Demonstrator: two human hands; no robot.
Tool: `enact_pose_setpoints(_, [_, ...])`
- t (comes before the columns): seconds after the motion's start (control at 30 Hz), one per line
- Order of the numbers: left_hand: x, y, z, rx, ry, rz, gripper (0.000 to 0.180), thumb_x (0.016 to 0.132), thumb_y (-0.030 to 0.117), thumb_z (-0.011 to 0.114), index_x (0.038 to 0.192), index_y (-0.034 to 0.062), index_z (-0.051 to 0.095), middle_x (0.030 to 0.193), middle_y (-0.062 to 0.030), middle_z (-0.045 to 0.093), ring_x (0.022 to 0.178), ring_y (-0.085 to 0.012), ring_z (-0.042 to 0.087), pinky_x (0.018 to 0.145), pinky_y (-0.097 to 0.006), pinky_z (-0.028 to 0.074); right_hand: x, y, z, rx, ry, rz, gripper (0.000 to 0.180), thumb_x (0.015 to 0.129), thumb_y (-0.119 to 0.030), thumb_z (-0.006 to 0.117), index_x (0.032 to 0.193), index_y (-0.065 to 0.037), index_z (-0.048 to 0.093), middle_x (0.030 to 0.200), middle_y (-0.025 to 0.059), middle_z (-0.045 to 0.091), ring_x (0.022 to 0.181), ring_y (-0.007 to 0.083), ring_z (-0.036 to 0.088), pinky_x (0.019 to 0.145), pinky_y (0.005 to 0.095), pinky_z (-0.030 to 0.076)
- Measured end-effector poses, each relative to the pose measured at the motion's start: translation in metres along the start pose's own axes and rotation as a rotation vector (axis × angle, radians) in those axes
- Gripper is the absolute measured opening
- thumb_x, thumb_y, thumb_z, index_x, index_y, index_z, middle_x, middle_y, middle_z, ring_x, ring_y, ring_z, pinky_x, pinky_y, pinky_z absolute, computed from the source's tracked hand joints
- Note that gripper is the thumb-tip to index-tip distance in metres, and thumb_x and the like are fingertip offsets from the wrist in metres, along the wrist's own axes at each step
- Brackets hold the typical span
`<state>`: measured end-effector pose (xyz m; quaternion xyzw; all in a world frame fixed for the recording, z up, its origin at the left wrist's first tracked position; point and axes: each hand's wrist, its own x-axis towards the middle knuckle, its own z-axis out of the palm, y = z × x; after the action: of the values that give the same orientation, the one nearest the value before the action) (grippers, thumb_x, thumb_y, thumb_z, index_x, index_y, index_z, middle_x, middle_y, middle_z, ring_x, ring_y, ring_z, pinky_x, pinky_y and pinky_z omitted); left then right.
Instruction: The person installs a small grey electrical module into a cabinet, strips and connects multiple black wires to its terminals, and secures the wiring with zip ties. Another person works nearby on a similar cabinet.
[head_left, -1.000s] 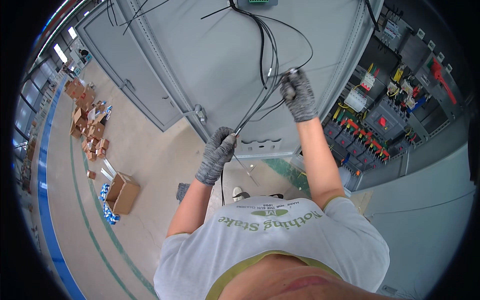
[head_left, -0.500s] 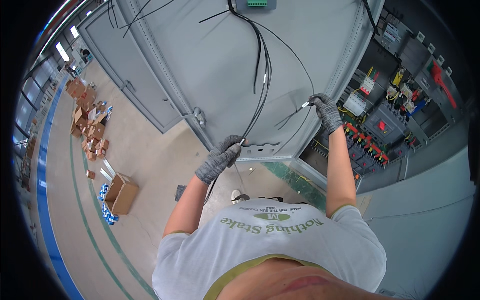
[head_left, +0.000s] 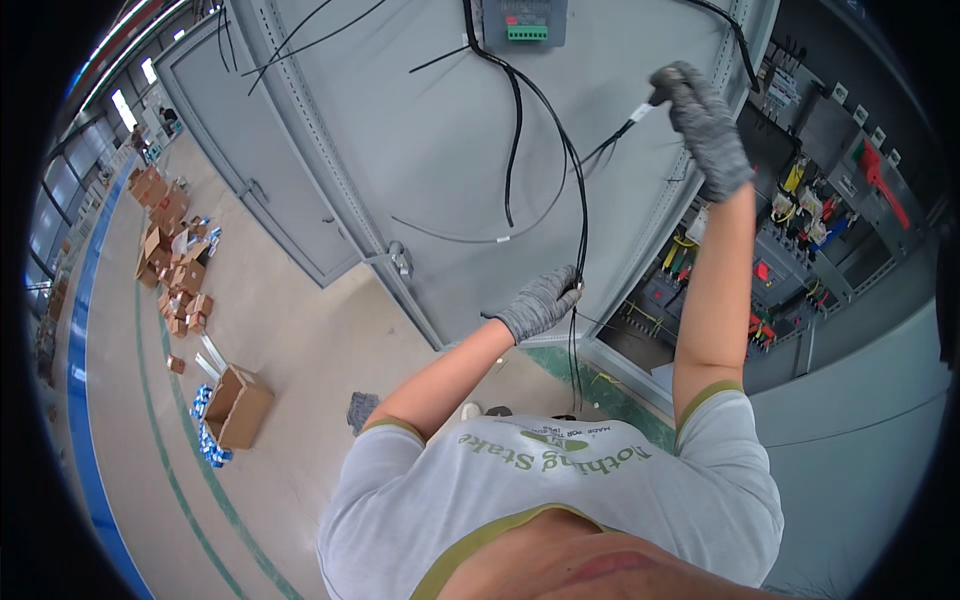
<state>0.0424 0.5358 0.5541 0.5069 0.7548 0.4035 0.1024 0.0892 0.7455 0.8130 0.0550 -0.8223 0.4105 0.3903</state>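
Both of my hands wear grey knit gloves. My left hand [head_left: 541, 303] pinches a bundle of black cables [head_left: 578, 215] hanging down the inside of an open grey cabinet door [head_left: 430, 130]. My right hand [head_left: 706, 128] is raised high and grips the white-tagged end of one black cable [head_left: 632, 122] pulled out to the right. The cables run up to a grey module with a green terminal strip [head_left: 524, 22] on the door. One loose cable [head_left: 512, 150] hangs free beside the bundle.
To the right stands the open electrical cabinet [head_left: 800, 230] with breakers and coloured wires. A second grey door [head_left: 240, 150] is at the left. Cardboard boxes [head_left: 238, 405] and scattered parts [head_left: 175, 255] lie on the floor, beside green and blue floor lines.
My right hand has drawn its cable end up and to the right, away from the bundle. My left hand has shifted right along the bundle and lower.
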Motion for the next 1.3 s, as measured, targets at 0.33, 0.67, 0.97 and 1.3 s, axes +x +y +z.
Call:
enact_pose_setpoints(0.33, [0.052,-0.003,-0.054,0.106,0.009,0.214,0.038,0.093,0.023,0.049,0.123,-0.001,0.049,0.103,-0.026,0.06,0.096,-0.0424,0.057,0.085,-0.047,0.045,0.027,-0.01,0.144,-0.819,-0.167,0.085,0.024,0.092,-0.023,0.051,0.105,-0.004,0.055,0.097,0.0188,0.064,0.092,0.0367,0.062,0.079,0.0436,0.05])
enact_pose_setpoints(0.67, [0.071,0.021,-0.177,-0.065,0.777,0.398,0.027,0.089,0.01,0.056,0.114,0.0009,0.056,0.105,-0.015,0.061,0.094,-0.0277,0.06,0.082,-0.036,0.048,0.041,0.002,0.133,-0.484,-0.125,-0.028,0.027,0.09,-0.018,0.054,0.11,-0.001,0.057,0.101,0.0185,0.065,0.094,0.0328,0.062,0.085,0.0376,0.048])
enact_pose_setpoints(0.97, [0.129,0.038,-0.2,-0.949,0.651,0.219,0.022,0.095,0.017,0.056,0.107,-0.0008,0.057,0.089,-0.0054,0.061,0.076,-0.01,0.056,0.066,-0.025,0.046,0.051,-0.018,0.133,-0.243,-0.198,0.237,0.029,0.092,-0.02,0.054,0.113,-0.001,0.06,0.099,0.0172,0.066,0.096,0.0289,0.063,0.088,0.0355,0.048])
enact_pose_setpoints(1.3, [0.132,0.047,-0.211,-1.113,0.379,0.128,0.021,0.097,0.021,0.051,0.105,0.0023,0.055,0.075,-0.0038,0.057,0.053,-0.0117,0.051,0.046,-0.025,0.041,0.052,-0.004,0.127,0.016,-0.229,0.223,0.025,0.092,-0.016,0.055,0.111,-0.001,0.06,0.083,0.0071,0.061,0.076,0.0156,0.057,0.073,0.0292,0.049])
